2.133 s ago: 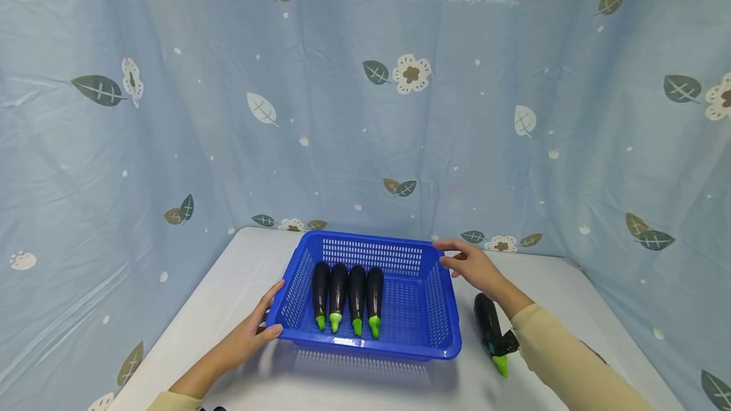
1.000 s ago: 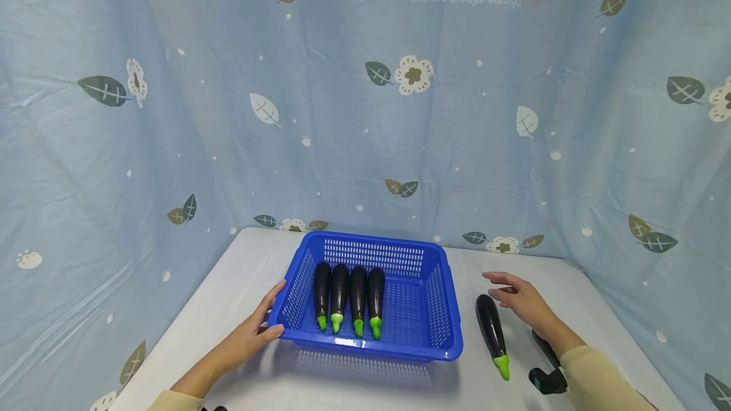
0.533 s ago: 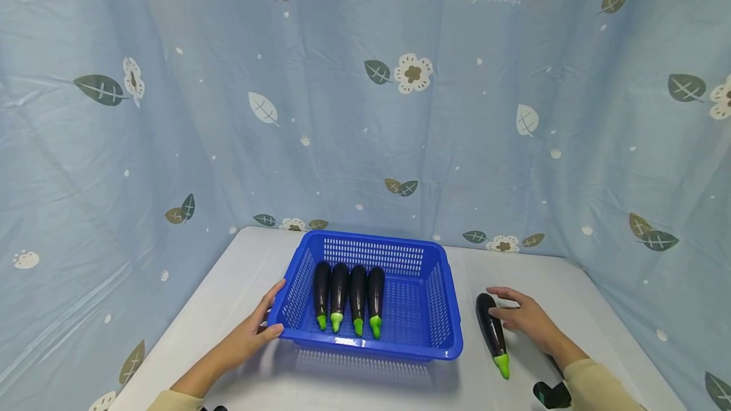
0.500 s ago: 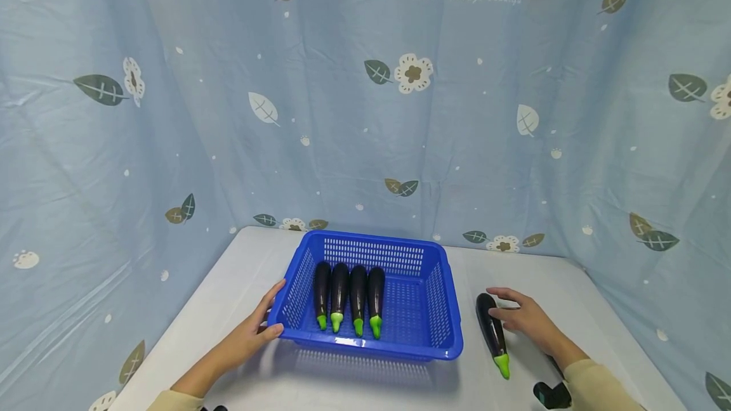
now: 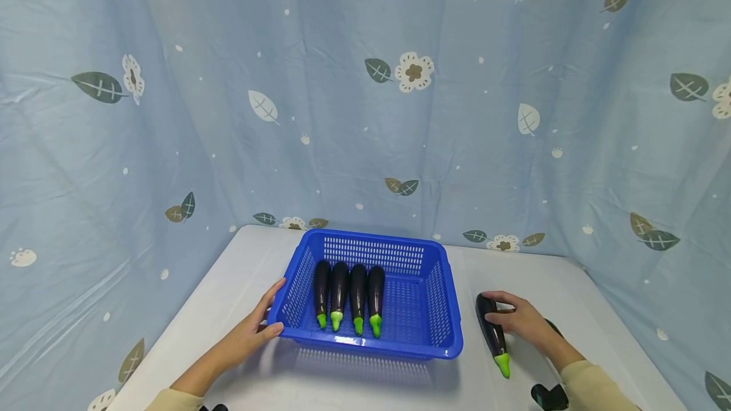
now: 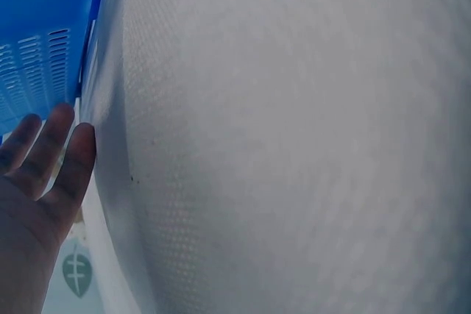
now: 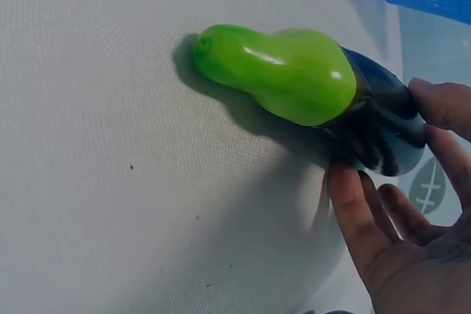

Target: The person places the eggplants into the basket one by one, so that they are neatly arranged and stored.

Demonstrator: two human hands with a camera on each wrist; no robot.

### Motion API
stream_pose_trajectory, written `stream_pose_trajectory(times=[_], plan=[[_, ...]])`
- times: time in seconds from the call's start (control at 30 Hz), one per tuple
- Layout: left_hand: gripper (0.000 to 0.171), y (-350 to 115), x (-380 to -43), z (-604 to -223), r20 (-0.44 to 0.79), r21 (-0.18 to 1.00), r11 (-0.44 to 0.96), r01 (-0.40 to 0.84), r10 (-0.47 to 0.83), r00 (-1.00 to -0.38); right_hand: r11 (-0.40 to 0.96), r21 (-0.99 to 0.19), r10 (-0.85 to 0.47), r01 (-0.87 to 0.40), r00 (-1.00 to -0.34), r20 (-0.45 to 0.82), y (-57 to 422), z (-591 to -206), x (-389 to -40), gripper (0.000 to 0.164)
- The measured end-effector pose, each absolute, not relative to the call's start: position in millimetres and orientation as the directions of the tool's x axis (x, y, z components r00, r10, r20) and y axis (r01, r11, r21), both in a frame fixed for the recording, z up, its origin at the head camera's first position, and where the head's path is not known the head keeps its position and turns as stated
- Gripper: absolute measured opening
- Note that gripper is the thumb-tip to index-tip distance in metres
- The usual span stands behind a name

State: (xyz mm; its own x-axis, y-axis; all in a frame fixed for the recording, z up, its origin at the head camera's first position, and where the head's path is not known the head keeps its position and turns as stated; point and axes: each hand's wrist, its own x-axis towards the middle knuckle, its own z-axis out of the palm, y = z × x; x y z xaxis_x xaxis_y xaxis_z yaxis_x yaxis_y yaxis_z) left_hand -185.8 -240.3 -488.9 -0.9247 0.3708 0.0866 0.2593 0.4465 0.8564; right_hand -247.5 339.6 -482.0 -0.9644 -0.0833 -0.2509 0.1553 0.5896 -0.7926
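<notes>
A blue plastic basket (image 5: pixel 365 347) holds several dark eggplants (image 5: pixel 358 300) with green stems, side by side in its left half. At the basket's left side, my left hand (image 5: pixel 251 328) touches the rim with fingers extended and thumb by the near corner. The left wrist view has those fingers (image 6: pixel 77 163) straight, right at the slotted wall. To the right of the basket, another eggplant (image 5: pixel 492 338) lies on the table, stem toward me. My right hand (image 5: pixel 522 321) grips its dark upper part between thumb and fingers. The green stem (image 7: pixel 280 71) fills the middle of the right wrist view.
The basket stands on a white-covered table (image 5: pixel 394 392). A blue patterned curtain (image 5: pixel 365 132) hangs along the back and sides. A black wrist camera (image 5: pixel 549 396) sits by my right sleeve, and a dark rounded edge (image 5: pixel 555 328) shows behind the right wrist.
My right hand has left the basket's far right corner, moved right and toward me, and closed on the loose eggplant. The left hand and basket have stayed in place.
</notes>
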Motion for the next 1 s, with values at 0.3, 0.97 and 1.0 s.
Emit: stream_pose_trajectory(times=[0.3, 0.97, 1.0], plan=[[0.082, -239.3, -185.1, -486.7, 0.073, 0.859, 0.450, 0.244, 0.365, -0.928, 0.618, -0.772, -0.061, 0.150, -0.970, -0.237, 337.3, -486.7, -249.8, 0.061], [0.082, -239.7, -184.4, -488.6, 0.072, 0.855, 0.458, 0.246, 0.364, -0.929, 0.582, -0.808, -0.095, 0.097, -0.978, -0.187, 333.0, -476.1, -245.8, 0.063], [0.082, -239.5, -184.2, -488.3, 0.069, 0.853, 0.461, 0.244, 0.363, -0.929, 0.581, -0.808, -0.096, 0.093, -0.979, -0.181, 332.5, -475.1, -245.7, 0.063]])
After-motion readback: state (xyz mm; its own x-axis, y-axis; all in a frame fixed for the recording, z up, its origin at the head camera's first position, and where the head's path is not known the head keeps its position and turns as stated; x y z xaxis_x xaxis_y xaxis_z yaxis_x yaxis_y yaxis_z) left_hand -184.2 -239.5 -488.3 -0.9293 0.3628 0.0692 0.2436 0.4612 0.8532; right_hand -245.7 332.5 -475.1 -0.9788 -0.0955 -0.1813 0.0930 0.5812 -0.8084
